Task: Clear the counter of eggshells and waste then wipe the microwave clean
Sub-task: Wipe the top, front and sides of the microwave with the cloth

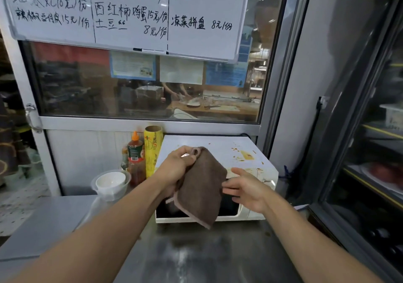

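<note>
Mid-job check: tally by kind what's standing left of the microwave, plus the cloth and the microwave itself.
Sauce bottles: 1, orange-capped; a second bottle behind it is too hidden to count
Yellow wrap rolls: 1
White bowls: 1, sitting in a clear container
Clear containers: 1
Brown cloths: 1, gripped by the left hand
Microwaves: 1, top stained
Total: 6

Two bare forearms, no sleeves visible; left hand [177, 169] and right hand [246, 190] ungloved, without rings.
</note>
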A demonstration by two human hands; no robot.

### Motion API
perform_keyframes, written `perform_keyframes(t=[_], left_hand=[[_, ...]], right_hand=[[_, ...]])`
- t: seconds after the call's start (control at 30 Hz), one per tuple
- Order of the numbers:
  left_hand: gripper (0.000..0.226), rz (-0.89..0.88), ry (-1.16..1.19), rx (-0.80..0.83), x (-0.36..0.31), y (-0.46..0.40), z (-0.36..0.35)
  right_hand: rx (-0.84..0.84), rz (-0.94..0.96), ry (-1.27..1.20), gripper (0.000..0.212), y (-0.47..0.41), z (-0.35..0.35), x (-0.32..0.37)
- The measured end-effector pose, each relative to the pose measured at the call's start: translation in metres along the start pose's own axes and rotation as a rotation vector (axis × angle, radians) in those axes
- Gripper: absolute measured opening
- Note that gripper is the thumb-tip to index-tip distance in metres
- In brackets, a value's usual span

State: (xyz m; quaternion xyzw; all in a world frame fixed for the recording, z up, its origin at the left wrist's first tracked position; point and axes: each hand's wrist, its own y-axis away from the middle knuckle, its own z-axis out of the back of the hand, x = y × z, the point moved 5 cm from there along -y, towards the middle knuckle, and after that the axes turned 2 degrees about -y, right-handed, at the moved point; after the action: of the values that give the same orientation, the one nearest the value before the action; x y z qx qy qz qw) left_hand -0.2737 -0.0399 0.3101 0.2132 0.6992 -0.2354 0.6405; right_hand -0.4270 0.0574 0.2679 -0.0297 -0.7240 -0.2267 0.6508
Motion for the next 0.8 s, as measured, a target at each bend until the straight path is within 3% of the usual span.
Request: perform_keyframes(t=[0.1, 0.27, 0.4, 0.53, 0.63, 0.8], left_hand=[[0.021, -0.02, -0.035, -0.049, -0.001, -0.01, -0.004], [0.013, -0.085, -0.647, -0.109, 0.019, -0.031, -0.016], [0.022, 0.029, -0.597, -0.015, 0.043, -0.05, -0.058], [0.044, 0.114, -0.455, 0.08, 0.053, -0.084, -0.102], [0.041, 0.11, -0.46, 0.045, 0.055, -0.12, -0.127], [0.028, 0.059, -0.593, -0.08, 0.063, -0.174, -0.154]], right_hand=[[0.052, 0.06, -0.1, 0.066, 0.0, 0.009, -0.003], [-0.136, 0.186, 0.052, 0.051, -0.002, 0.053, 0.002], [-0.409, 0.344, 0.35, 0.028, -0.016, 0.099, 0.006], [-0.528, 0.362, 0.472, 0.033, -0.042, 0.148, 0.009], [-0.51, 0.318, 0.376, 0.018, -0.069, 0.183, 0.022], [-0.461, 0.3, 0.519, 0.04, -0.124, 0.217, 0.045]])
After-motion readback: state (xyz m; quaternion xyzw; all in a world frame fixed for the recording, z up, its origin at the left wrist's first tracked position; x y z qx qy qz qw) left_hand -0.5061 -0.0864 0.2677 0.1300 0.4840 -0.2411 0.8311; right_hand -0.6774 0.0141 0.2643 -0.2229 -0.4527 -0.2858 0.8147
